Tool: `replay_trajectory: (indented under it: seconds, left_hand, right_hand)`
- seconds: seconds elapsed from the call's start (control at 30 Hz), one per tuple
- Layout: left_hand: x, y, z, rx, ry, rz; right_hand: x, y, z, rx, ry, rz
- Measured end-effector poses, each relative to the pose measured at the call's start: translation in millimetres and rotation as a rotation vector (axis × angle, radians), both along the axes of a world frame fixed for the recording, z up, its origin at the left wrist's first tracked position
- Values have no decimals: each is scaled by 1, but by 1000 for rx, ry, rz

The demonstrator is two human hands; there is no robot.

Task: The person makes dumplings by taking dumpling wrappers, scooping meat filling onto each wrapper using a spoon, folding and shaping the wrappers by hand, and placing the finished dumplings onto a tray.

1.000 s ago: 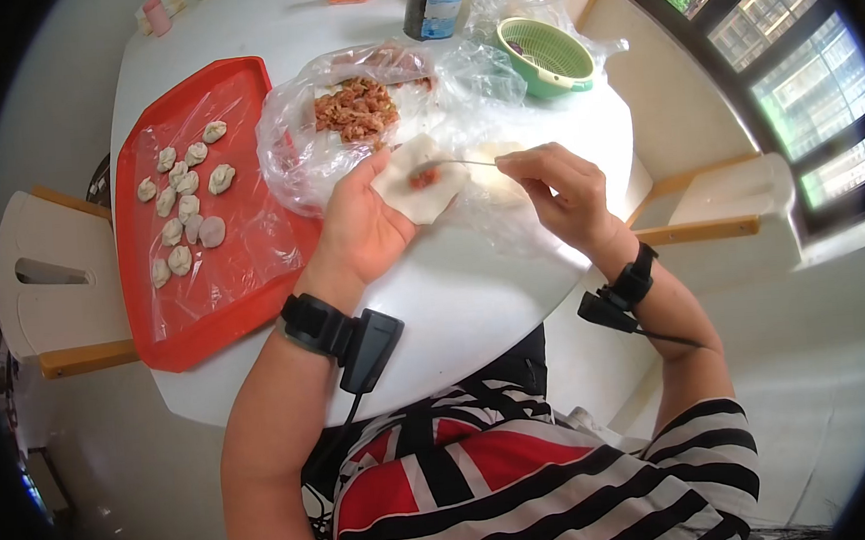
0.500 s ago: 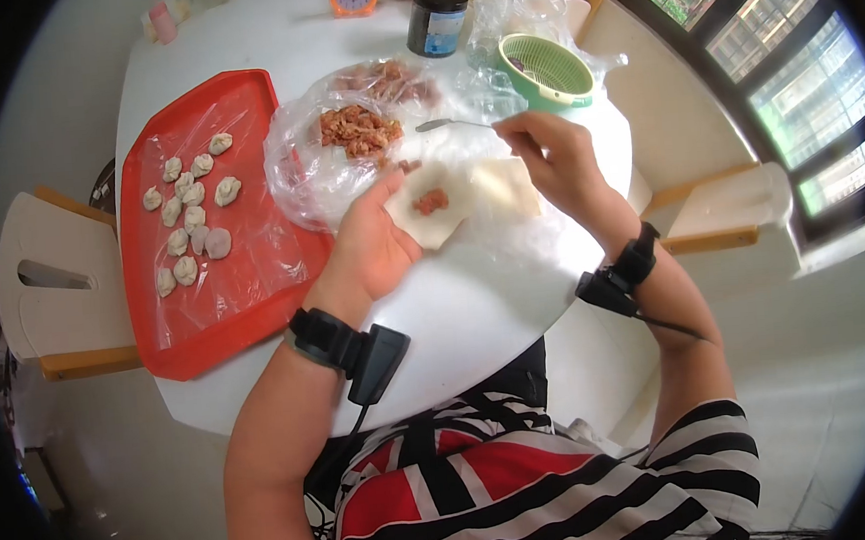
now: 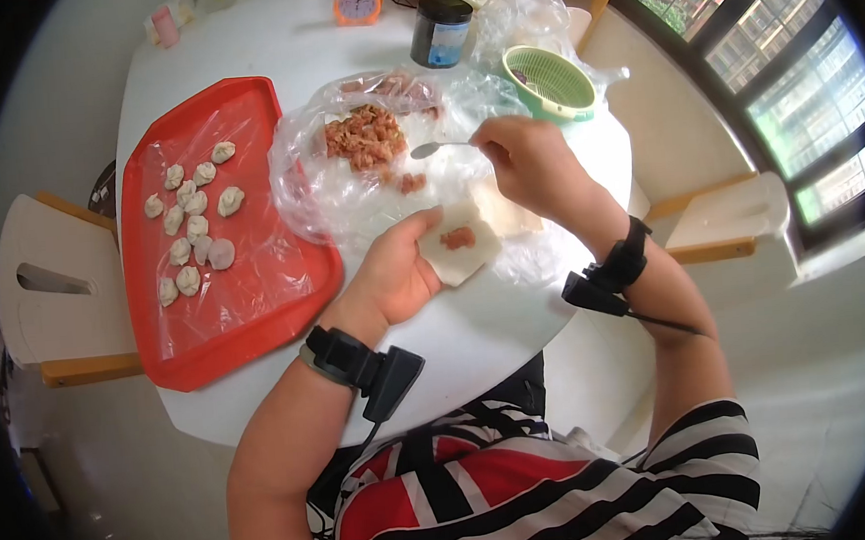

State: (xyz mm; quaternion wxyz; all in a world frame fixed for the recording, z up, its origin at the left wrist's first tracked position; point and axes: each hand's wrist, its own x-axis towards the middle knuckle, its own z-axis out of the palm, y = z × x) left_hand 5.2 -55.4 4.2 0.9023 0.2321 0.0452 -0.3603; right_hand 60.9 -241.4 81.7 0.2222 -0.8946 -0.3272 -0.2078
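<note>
Red in colour, at the left of the head view: one tray [image 3: 256,332], lined with clear film. Counted on the film about thirteen folded dumplings [image 3: 231,201] and one flatter round piece [image 3: 221,254], with allowance for overlap within the cluster. Observed near the table's front edge one left hand [image 3: 400,267], palm up and half curled, holding one pale wrapper [image 3: 477,229] by its left side, with thumb along the upper edge and other fingers mostly hidden beneath. Noted on that wrapper one dab of filling [image 3: 458,239], close to the middle. Observed farther right one right hand [image 3: 527,163], closed around the handle of one small spoon [image 3: 425,151], with its tip above one plastic bag [image 3: 302,194], just beside one heap of filling [image 3: 365,137]. Found partly behind the right hand one pile of wrappers [image 3: 504,210]; unable to tell the number of sheets. Listed farther back on one white table [image 3: 236,43]: one dark-lidded jar [image 3: 441,34], one green basket [image 3: 552,83], one orange clock [image 3: 358,1]. Counted two black wrist devices [image 3: 392,381], one per arm.
</note>
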Motion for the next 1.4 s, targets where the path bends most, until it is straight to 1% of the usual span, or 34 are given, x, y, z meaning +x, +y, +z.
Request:
replay_trajectory:
  seconds: [0.03,0.07,0.13,0.17,0.23,0.27,0.33,0.37,0.43,0.47,0.53,0.67,0.87,0.93,1.03,1.13,1.23,1.27,1.33,1.4]
  left_hand:
    - [-1,0,0,-6,-8,-5]
    - [0,0,-1,-7,-7,-5]
    - [0,0,-3,11,27,-5]
    - [0,0,-2,10,28,-4]
    - [0,0,-1,29,28,-6]
    - [0,0,-1,30,28,-6]
    - [0,0,-3,12,8,-7]
    - [0,0,-2,13,6,-8]
    - [1,-1,-1,13,13,-3]
    - [0,-1,0,13,12,-4]
    - [0,0,2,39,-5,8]
    - [1,0,3,57,-12,11]
    - [2,1,0,24,0,7]
    - [3,1,0,19,11,4]
    - [2,1,3,18,6,2]
    - [2,1,3,16,8,-1]
    - [2,2,2,5,-10,6]
    - [3,2,1,5,-11,7]
    - [3,1,0,4,-9,15]
    - [2,2,0,0,-7,2]
  right_hand:
    - [-2,1,4,26,85,-5]
    - [-5,3,9,25,86,-5]
    - [-10,5,20,-17,227,-27]
    - [-11,7,25,-17,228,-27]
    - [-11,13,30,-69,379,-32]
    - [-8,14,26,-68,379,-31]
    - [2,12,9,-79,270,75]
    - [8,10,3,-78,269,74]
    - [16,8,-2,-66,91,28]
    - [17,7,-2,-66,91,27]
    - [17,6,1,18,79,-74]
    - [20,3,3,25,79,-82]
    - [18,7,2,-4,205,-134]
    - [14,9,2,32,130,-84]
    - [14,12,-3,26,99,-14]
    - [25,13,-3,7,56,1]
    - [32,23,-3,-6,-19,-17]
    - [42,25,-6,-5,-19,-16]
    - [71,27,-12,41,-141,-41]
    - [91,28,-8,60,-164,-84]
